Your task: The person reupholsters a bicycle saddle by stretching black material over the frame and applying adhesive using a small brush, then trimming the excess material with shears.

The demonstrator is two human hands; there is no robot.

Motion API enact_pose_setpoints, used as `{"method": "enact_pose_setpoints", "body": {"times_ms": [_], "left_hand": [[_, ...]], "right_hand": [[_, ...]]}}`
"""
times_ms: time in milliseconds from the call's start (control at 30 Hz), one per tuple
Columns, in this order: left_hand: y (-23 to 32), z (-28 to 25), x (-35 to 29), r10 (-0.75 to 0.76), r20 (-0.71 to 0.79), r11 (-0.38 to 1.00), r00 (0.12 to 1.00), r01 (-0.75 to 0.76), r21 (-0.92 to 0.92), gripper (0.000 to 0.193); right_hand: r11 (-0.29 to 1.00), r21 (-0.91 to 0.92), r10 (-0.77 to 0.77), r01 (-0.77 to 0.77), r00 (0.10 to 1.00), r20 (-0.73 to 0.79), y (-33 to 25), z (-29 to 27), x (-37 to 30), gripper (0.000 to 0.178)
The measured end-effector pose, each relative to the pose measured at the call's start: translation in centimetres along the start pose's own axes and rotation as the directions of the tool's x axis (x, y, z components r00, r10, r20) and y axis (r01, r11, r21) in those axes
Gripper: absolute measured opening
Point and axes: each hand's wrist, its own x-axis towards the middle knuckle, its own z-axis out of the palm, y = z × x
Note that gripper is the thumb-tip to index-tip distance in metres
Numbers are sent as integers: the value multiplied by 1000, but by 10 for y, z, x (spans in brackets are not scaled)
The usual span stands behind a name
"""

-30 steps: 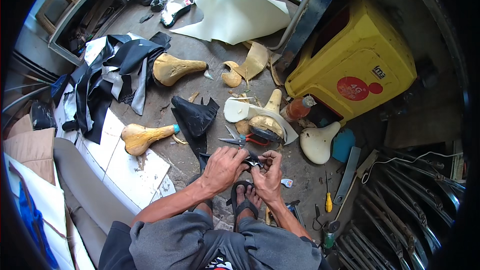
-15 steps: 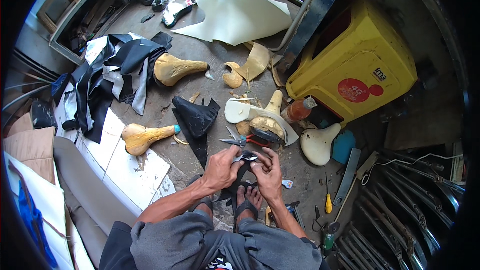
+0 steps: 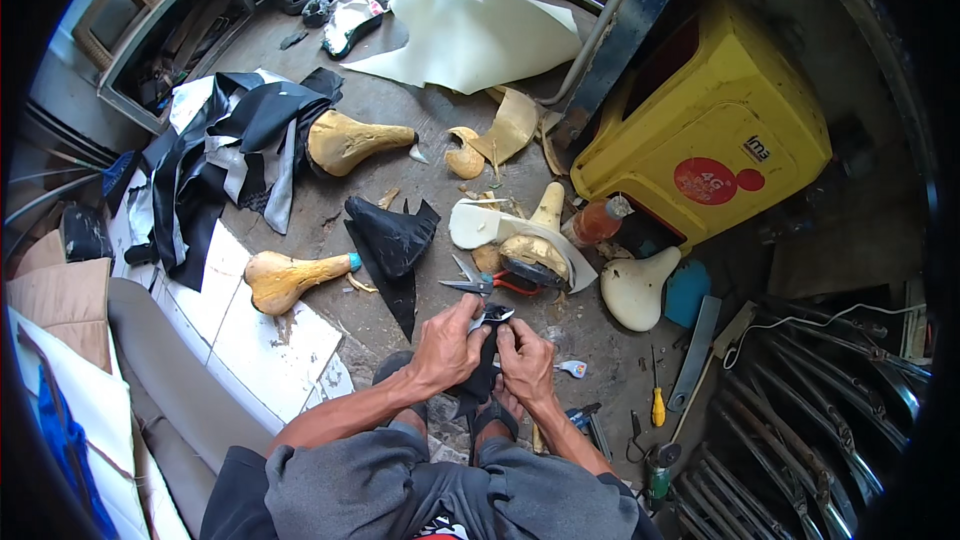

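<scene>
Between my hands hangs a piece of black vinyl-like material [image 3: 478, 380] with a pale underside showing at its upper edge. My left hand [image 3: 447, 345] is closed on its left side, thumb and fingers pinching near the top. On the other side my right hand [image 3: 527, 362] grips its edge with bent fingers. Just beyond my hands lie red-handled scissors [image 3: 471, 284], blades parted, against a bicycle saddle [image 3: 535, 252] with pale foam around it. A black saddle cover [image 3: 390, 235] rests to the left of the scissors.
Yellowish saddle bases [image 3: 290, 278] and a white saddle [image 3: 637, 290] lie on the floor. Black scraps [image 3: 250, 120] are heaped at left. A yellow plastic stool [image 3: 740, 130] lies on its side at right, near a screwdriver [image 3: 657, 405] and metal tubes [image 3: 790, 420]. Someone sits at the far left.
My right hand has moved down and slightly left along the black material. The material now hangs more visibly between my hands, its pale edge still at the top.
</scene>
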Motion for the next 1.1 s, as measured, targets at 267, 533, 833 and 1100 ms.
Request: {"method": "enact_pose_setpoints", "body": {"times_ms": [267, 533, 833, 1100], "left_hand": [[-11, -6, -8, -194, 71, 980, 978, 196, -27, 41], [-8, -16, -1, -6, -34, 994, 999, 3, -107, 49], [-11, -3, -3, 3, -68, 995, 998, -9, -100, 59], [-20, -7, -3, -374, 316, 864, 872, 451, -223, 66]], "right_hand": [[976, -158, -148, 151, 989, 30, 0, 5, 3, 12], [949, -180, -253, 260, 966, 63, 4, 11, 2, 13], [949, -189, -255, 254, 967, 17, -1, 6, 2, 14], [975, -162, -151, 151, 988, 12, 11, 4, 4, 19]]}}
